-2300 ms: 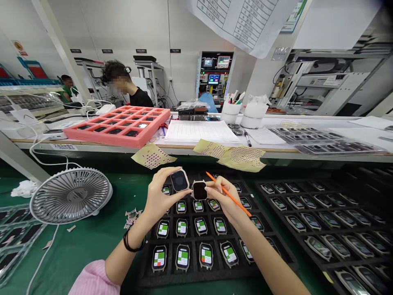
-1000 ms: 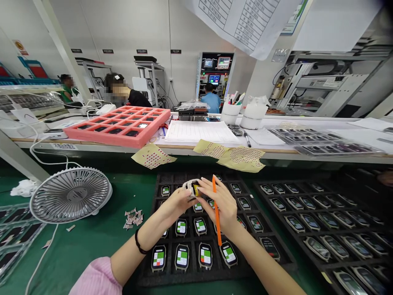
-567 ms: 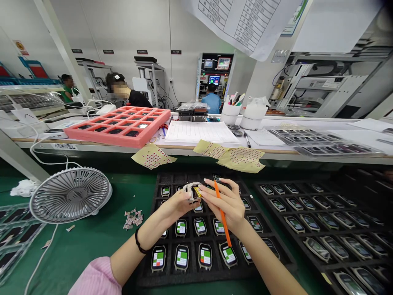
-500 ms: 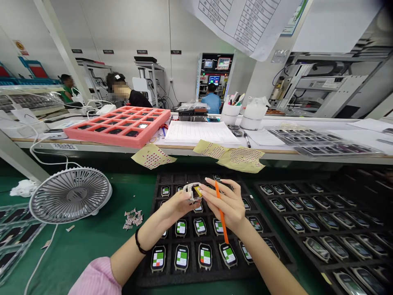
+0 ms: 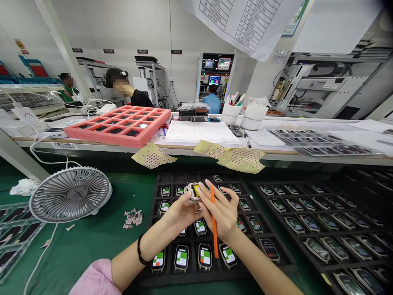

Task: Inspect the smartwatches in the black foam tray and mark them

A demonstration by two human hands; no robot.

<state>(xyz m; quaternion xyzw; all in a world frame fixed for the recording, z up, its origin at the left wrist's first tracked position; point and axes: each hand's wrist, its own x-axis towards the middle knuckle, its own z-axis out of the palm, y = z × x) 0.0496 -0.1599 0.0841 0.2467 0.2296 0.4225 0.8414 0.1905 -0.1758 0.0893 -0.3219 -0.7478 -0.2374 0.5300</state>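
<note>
Both hands [image 5: 179,215] [image 5: 221,215] at watch [image 5: 193,191], orange stick [image 5: 214,229] upright

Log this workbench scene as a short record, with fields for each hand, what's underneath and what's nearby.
Left: left hand holds a smartwatch with a yellow part showing
Right: right hand grips an orange stick, fingers close to the watch
Underneath: black foam tray of smartwatches with green-and-red screens
Nearby: grey desk fan, paper scraps
Beyond: pink foam tray

The watch case [image 5: 193,191] is polished metal, the orange stick [image 5: 214,233] smooth plastic, the tray [image 5: 164,179] matt black foam, the green mat [image 5: 92,246] faintly glossy.
</note>
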